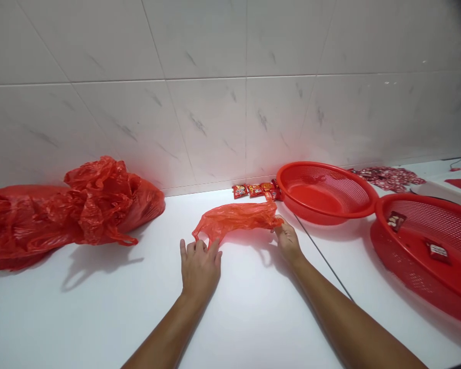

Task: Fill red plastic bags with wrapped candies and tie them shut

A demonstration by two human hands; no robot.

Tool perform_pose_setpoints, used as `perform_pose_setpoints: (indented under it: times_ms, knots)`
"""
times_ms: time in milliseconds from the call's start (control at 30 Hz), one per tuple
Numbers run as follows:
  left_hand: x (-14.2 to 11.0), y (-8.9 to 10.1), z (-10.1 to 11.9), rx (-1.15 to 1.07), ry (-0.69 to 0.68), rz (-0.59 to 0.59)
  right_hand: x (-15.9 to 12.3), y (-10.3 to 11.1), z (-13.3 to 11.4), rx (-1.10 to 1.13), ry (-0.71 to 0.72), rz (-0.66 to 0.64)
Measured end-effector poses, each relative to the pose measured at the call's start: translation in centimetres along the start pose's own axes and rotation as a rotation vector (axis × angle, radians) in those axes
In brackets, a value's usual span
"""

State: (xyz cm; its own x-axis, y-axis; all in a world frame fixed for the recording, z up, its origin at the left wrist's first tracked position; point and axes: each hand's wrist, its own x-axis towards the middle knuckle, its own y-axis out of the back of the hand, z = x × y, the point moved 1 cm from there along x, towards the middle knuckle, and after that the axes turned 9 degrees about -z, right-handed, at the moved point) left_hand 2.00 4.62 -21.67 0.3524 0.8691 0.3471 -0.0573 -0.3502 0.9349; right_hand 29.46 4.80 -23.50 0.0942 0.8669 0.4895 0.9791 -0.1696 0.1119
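Note:
A thin red plastic bag (238, 217) is stretched sideways above the white table in the middle. My right hand (288, 243) pinches its right end between thumb and fingers. At the bag's left end, by the handle loops, is my left hand (200, 266). Its fingers are apart, with the fingertips touching the loops; part of the contact is hidden behind them. Just behind the bag, small red snack packets (255, 190) lie in a row along the wall.
Large filled red plastic bags (111, 205) sit at the left against the tiled wall. To the right stands a round red basket (326, 211), and nearer a second red basket (407, 266) holding two dark red packets. A pile of packets (392, 179) lies behind them.

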Motion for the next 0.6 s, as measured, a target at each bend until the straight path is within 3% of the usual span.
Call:
perform_pose_setpoints:
  times_ms: [200,367,467,533,600]
  knots:
    - [0.3,0.2,0.0,0.007,0.001,0.048,0.0,0.1,-0.6,-0.097,-0.04,0.098]
    - [0.0,0.6,0.5,-0.003,-0.009,0.087,0.2,0.0,-0.1,-0.161,-0.154,0.125]
    - [0.0,0.7,0.6,-0.015,-0.008,0.065,0.2,0.1,-0.5,-0.236,-0.202,0.276]
    - [0.0,0.8,0.6,-0.007,-0.005,0.041,-0.2,0.4,-1.7,-0.305,-0.049,0.45]
    - [-0.1,0.9,0.5,-0.012,-0.001,0.018,-1.3,0.2,-3.8,-0.389,0.274,0.539]
